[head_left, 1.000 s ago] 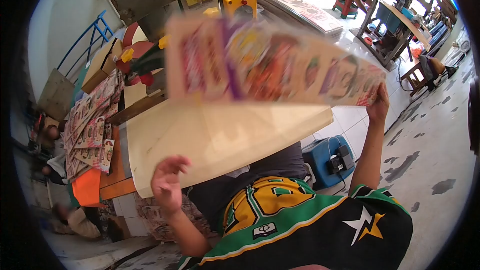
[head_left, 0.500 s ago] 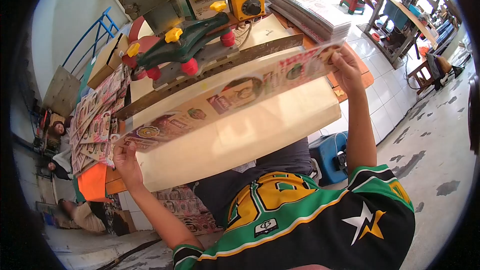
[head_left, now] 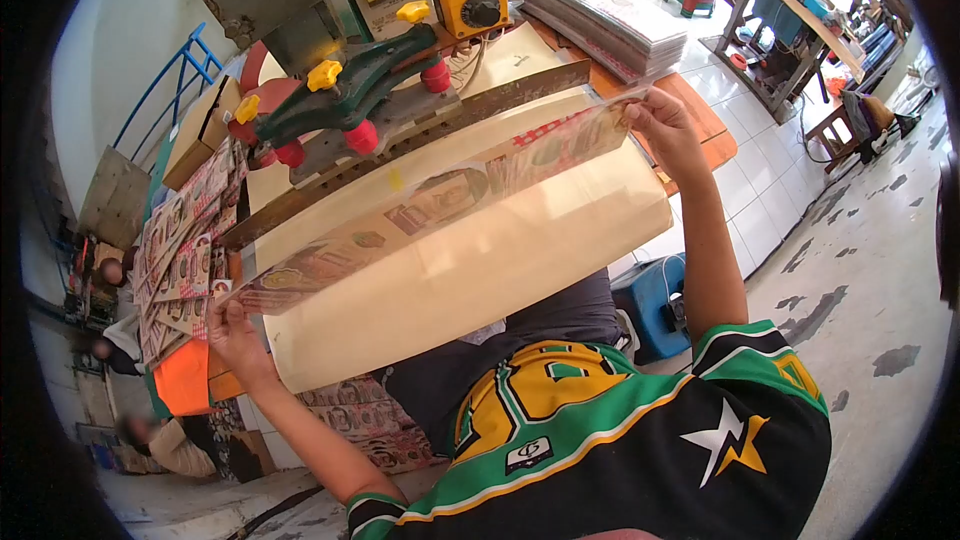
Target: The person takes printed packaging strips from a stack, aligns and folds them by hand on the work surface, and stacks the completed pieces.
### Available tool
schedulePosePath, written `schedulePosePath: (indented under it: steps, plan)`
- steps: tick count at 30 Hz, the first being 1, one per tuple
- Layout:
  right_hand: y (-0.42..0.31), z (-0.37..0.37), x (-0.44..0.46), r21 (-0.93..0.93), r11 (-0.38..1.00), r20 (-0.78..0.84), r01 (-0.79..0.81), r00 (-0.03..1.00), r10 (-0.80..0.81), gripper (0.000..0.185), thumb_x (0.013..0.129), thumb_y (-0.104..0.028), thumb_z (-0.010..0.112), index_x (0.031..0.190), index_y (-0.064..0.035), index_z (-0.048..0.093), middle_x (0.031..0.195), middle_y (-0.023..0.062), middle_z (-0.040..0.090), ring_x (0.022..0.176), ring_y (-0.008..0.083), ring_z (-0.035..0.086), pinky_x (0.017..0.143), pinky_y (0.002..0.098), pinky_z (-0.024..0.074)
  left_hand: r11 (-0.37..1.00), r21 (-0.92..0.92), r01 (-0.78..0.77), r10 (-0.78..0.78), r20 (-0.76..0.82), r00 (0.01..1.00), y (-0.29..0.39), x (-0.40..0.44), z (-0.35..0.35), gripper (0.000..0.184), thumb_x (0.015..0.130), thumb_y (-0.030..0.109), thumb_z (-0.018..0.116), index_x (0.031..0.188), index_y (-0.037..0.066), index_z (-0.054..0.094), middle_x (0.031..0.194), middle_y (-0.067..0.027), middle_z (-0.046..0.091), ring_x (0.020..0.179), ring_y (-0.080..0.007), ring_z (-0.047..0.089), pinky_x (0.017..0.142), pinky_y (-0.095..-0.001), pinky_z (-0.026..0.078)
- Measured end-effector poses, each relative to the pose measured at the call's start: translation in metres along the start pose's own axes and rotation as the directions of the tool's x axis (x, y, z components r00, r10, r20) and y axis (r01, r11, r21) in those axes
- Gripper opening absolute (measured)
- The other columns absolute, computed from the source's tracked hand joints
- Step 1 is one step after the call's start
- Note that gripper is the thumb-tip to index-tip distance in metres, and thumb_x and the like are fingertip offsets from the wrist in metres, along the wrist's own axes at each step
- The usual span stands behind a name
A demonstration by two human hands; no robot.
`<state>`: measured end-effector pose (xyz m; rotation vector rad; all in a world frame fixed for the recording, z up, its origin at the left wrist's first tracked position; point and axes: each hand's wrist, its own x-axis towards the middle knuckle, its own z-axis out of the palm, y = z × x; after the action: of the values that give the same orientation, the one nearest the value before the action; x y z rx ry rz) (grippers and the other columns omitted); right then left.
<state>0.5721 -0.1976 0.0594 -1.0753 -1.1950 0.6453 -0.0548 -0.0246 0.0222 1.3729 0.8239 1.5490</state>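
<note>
A long, clear plastic sheet printed with food pictures (head_left: 440, 202) is stretched between my two hands. My left hand (head_left: 240, 342) pinches its lower-left end, near the pile of printed pieces. Toward the upper right, my right hand (head_left: 662, 135) grips the other end between thumb and fingers. Under the sheet lies a cream-coloured padded work surface (head_left: 480, 285). Just behind it runs a long metal bar (head_left: 535, 87), below a machine's dark green bracket (head_left: 352, 98) with yellow knobs and red feet. Glare hides part of the print.
A loose pile of printed pieces (head_left: 185, 250) lies at left, above an orange sheet (head_left: 182, 378). A yellow control box (head_left: 470, 2) and a tall stack of printed sheets (head_left: 600, 0) stand behind. A blue container (head_left: 652, 315) is on the floor. Other people sit at left and upper right.
The printed sheet has tilted and sits closer to the metal bar, its print now fainter through glare. Both hands have shifted slightly left in view; the whole scene has shifted left too.
</note>
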Motion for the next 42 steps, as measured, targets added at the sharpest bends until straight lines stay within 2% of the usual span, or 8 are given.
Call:
schedulePosePath:
  steps: [5,7,13,16,20,22,25,42]
  plan:
    - [-0.003,-0.006,-0.001,-0.065,0.996,0.115,-0.066,0.991,0.073,0.028,0.097,-0.023,0.070,0.112,0.0005,0.069,0.102,0.0017,0.070,0.095,0.0093,0.062,0.088,0.0277,0.0495,0.998,0.067,-0.017,0.013,0.066,0.998,0.014,0.001,0.011,0.020,0.094,0.019,0.073,0.101,0.002,0.065,0.100,-0.0050,0.068,0.092,-0.0143,0.061,0.091,-0.0295,0.049]
    - [-0.001,-0.004,-0.004,-0.069,0.990,0.169,-0.125,0.976,0.135,0.030,0.097,-0.025,0.070,0.112,0.0011,0.069,0.102,0.0021,0.070,0.095,0.0094,0.063,0.088,0.0275,0.0496,0.970,0.241,0.029,-0.045,0.063,0.997,-0.001,0.000,-0.006,0.017,0.095,0.018,0.072,0.101,0.003,0.066,0.097,-0.0037,0.068,0.092,-0.0140,0.061,0.089,-0.0284,0.048]
    - [-0.002,-0.002,-0.009,-0.209,0.951,0.118,-0.228,0.959,0.256,0.033,0.099,-0.028,0.066,0.114,0.0021,0.067,0.102,0.0040,0.071,0.093,0.0081,0.065,0.084,0.0264,0.0529,0.991,0.053,0.121,-0.125,0.082,0.989,-0.008,-0.001,-0.017,0.015,0.097,0.014,0.069,0.102,0.001,0.065,0.094,-0.0007,0.066,0.086,-0.0086,0.060,0.079,-0.0233,0.049]
    - [-0.013,0.013,-0.007,0.218,0.940,0.123,-0.263,0.963,0.240,0.027,0.097,-0.019,0.066,0.113,0.0020,0.067,0.099,0.0057,0.072,0.087,0.0080,0.069,0.079,0.0244,0.0569,0.996,-0.023,0.087,-0.086,0.053,0.995,-0.007,-0.001,-0.006,0.017,0.099,0.016,0.066,0.103,0.000,0.064,0.095,-0.0012,0.067,0.085,-0.0076,0.061,0.075,-0.0218,0.050]
    - [-0.005,0.011,-0.002,0.229,0.920,0.141,-0.317,0.946,0.291,0.029,0.095,-0.018,0.064,0.115,0.0025,0.067,0.100,0.0086,0.073,0.086,0.0102,0.070,0.079,0.0253,0.0582,0.980,0.006,0.201,-0.201,-0.037,0.979,0.003,-0.004,0.021,0.021,0.100,0.021,0.064,0.105,0.000,0.064,0.094,-0.0030,0.067,0.083,-0.0086,0.063,0.076,-0.0229,0.052]
    - [-0.014,0.023,-0.001,0.267,0.901,0.156,-0.343,0.938,0.311,0.031,0.093,-0.017,0.061,0.116,0.0032,0.067,0.100,0.0105,0.073,0.084,0.0118,0.071,0.078,0.0248,0.0586,0.967,0.038,0.253,-0.255,0.112,0.960,-0.013,0.001,0.009,0.026,0.100,0.025,0.062,0.105,0.000,0.063,0.092,-0.0055,0.069,0.079,-0.0098,0.065,0.074,-0.0233,0.053]
    - [0.005,0.020,0.003,0.266,0.896,0.174,-0.355,0.932,0.318,0.031,0.092,-0.016,0.059,0.115,0.0027,0.067,0.101,0.0103,0.073,0.084,0.0117,0.071,0.078,0.0243,0.0584,0.949,-0.082,0.304,-0.295,0.102,0.950,-0.024,-0.005,0.021,0.024,0.100,0.023,0.061,0.103,-0.001,0.063,0.090,-0.0074,0.070,0.076,-0.0112,0.066,0.071,-0.0240,0.055]
    - [0.036,0.017,0.001,0.245,0.888,0.206,-0.390,0.916,0.345,0.027,0.098,-0.024,0.063,0.112,-0.0005,0.067,0.096,0.0053,0.070,0.082,0.0079,0.067,0.075,0.0214,0.0545,0.931,-0.113,0.348,-0.338,0.096,0.936,-0.026,-0.003,0.016,0.014,0.102,0.016,0.057,0.100,0.003,0.060,0.091,-0.0059,0.067,0.079,-0.0135,0.069,0.071,-0.0261,0.057]
